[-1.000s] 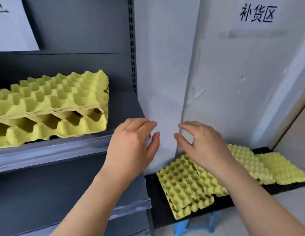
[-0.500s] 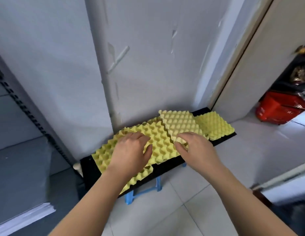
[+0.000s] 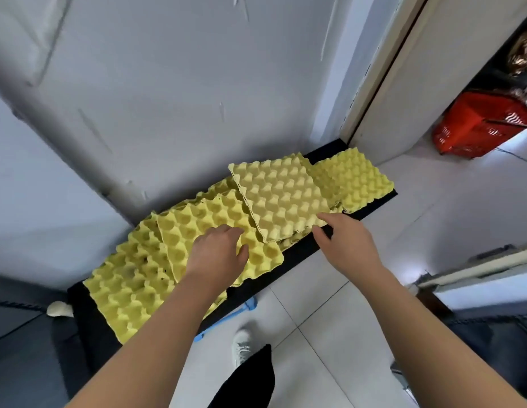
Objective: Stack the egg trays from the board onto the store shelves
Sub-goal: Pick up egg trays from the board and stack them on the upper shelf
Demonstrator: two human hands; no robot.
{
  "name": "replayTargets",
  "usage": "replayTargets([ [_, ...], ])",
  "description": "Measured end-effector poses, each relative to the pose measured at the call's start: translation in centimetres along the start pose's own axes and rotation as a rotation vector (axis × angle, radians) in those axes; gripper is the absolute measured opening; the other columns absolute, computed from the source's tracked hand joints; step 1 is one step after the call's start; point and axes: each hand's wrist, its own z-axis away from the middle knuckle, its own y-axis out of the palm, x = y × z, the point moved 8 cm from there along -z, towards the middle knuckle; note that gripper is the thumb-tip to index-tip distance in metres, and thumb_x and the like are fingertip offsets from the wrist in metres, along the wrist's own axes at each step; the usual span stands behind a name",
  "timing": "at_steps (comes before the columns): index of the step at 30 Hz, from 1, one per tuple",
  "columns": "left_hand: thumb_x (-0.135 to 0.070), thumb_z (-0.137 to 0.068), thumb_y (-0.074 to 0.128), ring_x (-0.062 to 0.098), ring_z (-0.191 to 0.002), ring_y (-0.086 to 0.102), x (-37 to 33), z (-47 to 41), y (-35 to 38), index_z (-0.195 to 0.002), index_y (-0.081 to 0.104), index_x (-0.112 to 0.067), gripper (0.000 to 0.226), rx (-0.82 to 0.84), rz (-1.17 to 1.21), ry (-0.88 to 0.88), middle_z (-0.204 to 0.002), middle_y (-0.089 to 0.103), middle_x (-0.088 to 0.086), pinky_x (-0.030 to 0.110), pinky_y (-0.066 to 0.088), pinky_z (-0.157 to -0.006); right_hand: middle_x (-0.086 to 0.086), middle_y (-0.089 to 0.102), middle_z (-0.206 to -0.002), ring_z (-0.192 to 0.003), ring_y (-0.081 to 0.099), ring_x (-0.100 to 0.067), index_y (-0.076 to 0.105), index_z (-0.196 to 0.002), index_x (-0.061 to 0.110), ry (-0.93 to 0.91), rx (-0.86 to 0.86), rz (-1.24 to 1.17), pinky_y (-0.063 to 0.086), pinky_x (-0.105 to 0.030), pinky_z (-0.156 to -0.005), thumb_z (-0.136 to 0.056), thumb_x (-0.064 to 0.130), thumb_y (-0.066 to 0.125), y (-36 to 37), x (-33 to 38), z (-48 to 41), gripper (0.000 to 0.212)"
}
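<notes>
Left grip (image 3: 218,251) flat, right grip (image 3: 346,241) perhaps half-closed.
</notes>
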Motion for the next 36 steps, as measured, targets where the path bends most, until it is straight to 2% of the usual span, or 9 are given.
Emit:
replayTargets([
  [5,-0.039,-0.095,0.047,0.022,-0.114,0.051,0.0,-7.2,5.0,-0.135,0.046,-0.019,0.045,0.145,-0.007,-0.092,-0.124,0.053,0.001,0.036,0.044,-0.090,-0.003,0.057,-0.130,-0.105,0.058,-0.019,0.051,-0.136,0.019,0.066,0.033,-0.017,0.043,-0.029,-0.081,-0.096,0.036,0.050,3.4,-4.9,-7.2,0.044],
  [10,-0.044,-0.093,0.048,0.025,-0.122,0.045,0.4,-11.9,10.3,-0.143,0.032,-0.020,0.058,0.255,0.030,-0.214,-0.135,0.044,0.004,0.039,0.044,-0.091,-0.003,0.051,-0.138,-0.118,0.052,-0.020,0.046,-0.139,0.016,0.107,0.098,-0.042,0.043,-0.033,-0.093,-0.096,0.037,0.050,7.9,-9.3,-12.9,0.049],
  [16,-0.054,-0.087,0.054,0.032,-0.132,0.035,1.9,-14.2,17.4,-0.150,0.006,-0.024,0.084,0.335,0.097,-0.413,-0.151,0.019,0.010,0.046,0.043,-0.098,-0.010,0.038,-0.147,-0.132,0.039,-0.026,0.035,-0.145,0.016,0.112,0.237,-0.033,0.039,-0.038,-0.100,-0.096,0.040,0.047,14.2,-14.3,-19.2,0.056],
  [21,-0.056,-0.081,0.063,0.033,-0.138,0.028,2.2,-14.0,20.9,-0.151,-0.007,-0.029,0.103,0.285,0.238,-0.587,-0.153,0.013,0.011,0.045,0.039,-0.101,-0.016,0.029,-0.148,-0.131,0.038,-0.033,0.027,-0.147,0.025,0.158,0.343,-0.115,0.039,-0.041,-0.098,-0.091,0.043,0.054,17.9,-17.8,-22.7,0.064],
  [23,-0.056,-0.080,0.065,0.032,-0.139,0.024,2.0,-13.9,21.6,-0.152,-0.007,-0.026,0.105,0.237,0.265,-0.630,-0.153,0.014,0.010,0.045,0.034,-0.105,-0.009,0.038,-0.132,-0.114,0.047,-0.026,0.026,-0.146,0.027,0.142,0.390,-0.191,0.040,-0.034,-0.088,-0.090,0.042,0.056,18.9,-18.4,-23.3,0.066],
  [25,-0.054,-0.078,0.067,0.031,-0.141,0.020,1.9,-13.9,22.0,-0.152,-0.003,-0.024,0.106,0.172,0.302,-0.657,-0.153,0.014,0.010,0.044,0.028,-0.110,-0.002,0.037,-0.114,-0.098,0.047,-0.019,0.027,-0.144,0.030,0.101,0.427,-0.225,0.038,-0.028,-0.080,-0.089,0.041,0.059,19.7,-18.8,-23.8,0.065],
  [28,-0.053,-0.075,0.070,0.030,-0.142,0.019,1.7,-14.0,22.6,-0.152,-0.001,-0.023,0.109,0.116,0.344,-0.685,-0.154,0.013,0.009,0.045,0.025,-0.113,-0.004,0.036,-0.116,-0.093,0.049,-0.018,0.029,-0.143,0.034,0.089,0.476,-0.273,0.038,-0.026,-0.078,-0.085,0.041,0.064,20.8,-19.4,-24.2,0.068],
  [33,-0.046,-0.075,0.074,0.030,-0.133,0.036,0.8,-14.1,21.8,-0.151,-0.002,-0.026,0.109,0.038,0.417,-0.705,-0.151,0.012,0.005,0.052,0.037,-0.104,-0.007,0.039,-0.114,-0.109,0.045,-0.025,0.036,-0.140,0.023,0.075,0.421,-0.278,0.041,-0.033,-0.090,-0.082,0.042,0.067,20.3,-19.6,-24.6,0.068],
  [36,-0.036,-0.077,0.074,0.029,-0.127,0.043,-0.1,-13.7,19.9,-0.151,0.000,-0.026,0.105,-0.048,0.480,-0.708,-0.150,0.013,0.004,0.036,0.040,-0.097,-0.007,0.040,-0.119,-0.117,0.041,-0.025,0.037,-0.140,0.020,0.045,0.377,-0.283,0.038,-0.033,-0.096,-0.083,0.043,0.066,18.3,-18.8,-24.7,0.068],
])
